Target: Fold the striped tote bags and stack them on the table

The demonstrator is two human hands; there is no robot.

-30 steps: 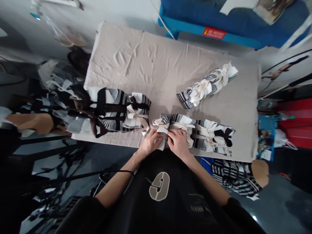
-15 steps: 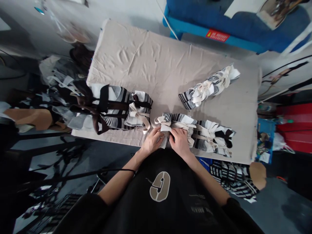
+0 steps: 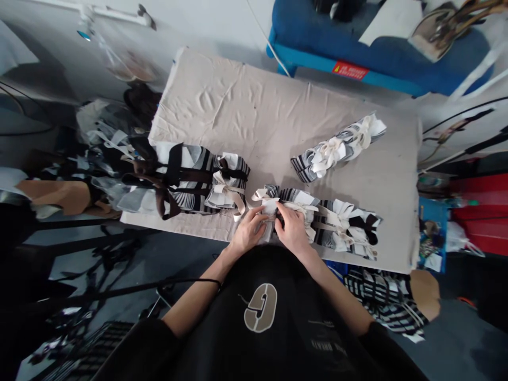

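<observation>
A small white piece [image 3: 271, 205] lies over a striped, tied fabric bundle at the table's front edge, between my hands. My left hand [image 3: 249, 230] has its fingers bent around the left side of this piece. From the right, my right hand [image 3: 292, 227] pinches the piece's edge near its fingertips. Directly right of it are striped bundles [image 3: 338, 214] tied with cream strips. Another tied bundle [image 3: 339, 146] lies slanted farther back. Left of my hands, striped bundles [image 3: 194, 177] carry dark brown and cream ties.
The table [image 3: 254, 119] has a wrinkled beige cover. A blue padded seat or bench [image 3: 309, 32] stands behind it. Bagged material [image 3: 107, 132] is heaped at the left. More striped fabric [image 3: 383, 299] sits below the front right edge.
The view has shifted slightly, so the table appears lower. The white piece between my hands now lies flatter, and my right fingertips have moved a little on its edge.
</observation>
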